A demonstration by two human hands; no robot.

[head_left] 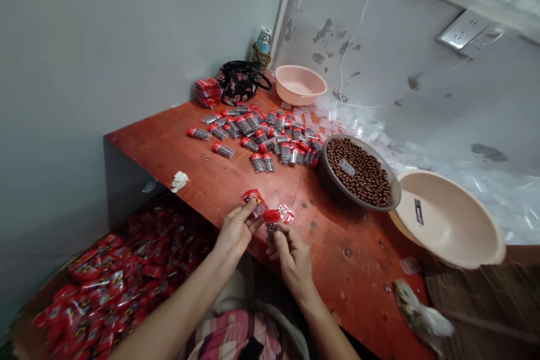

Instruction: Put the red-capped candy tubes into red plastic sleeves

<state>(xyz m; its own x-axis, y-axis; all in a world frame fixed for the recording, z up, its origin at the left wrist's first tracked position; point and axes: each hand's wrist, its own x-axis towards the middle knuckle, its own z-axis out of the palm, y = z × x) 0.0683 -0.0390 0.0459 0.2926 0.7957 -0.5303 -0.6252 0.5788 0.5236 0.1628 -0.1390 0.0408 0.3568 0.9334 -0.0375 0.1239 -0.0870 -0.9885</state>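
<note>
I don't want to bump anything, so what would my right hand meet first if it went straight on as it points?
Past the bottle it holds, your right hand would probably meet the red packet in your left hand first, though depth is unclear.

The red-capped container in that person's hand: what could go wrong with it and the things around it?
The red-capped container is pinched in the right hand near the table's edge, so if it slipped it might drop off. The small red packet in the left hand could slip too. A knock to the grey bowl might spill its brown balls.
</note>
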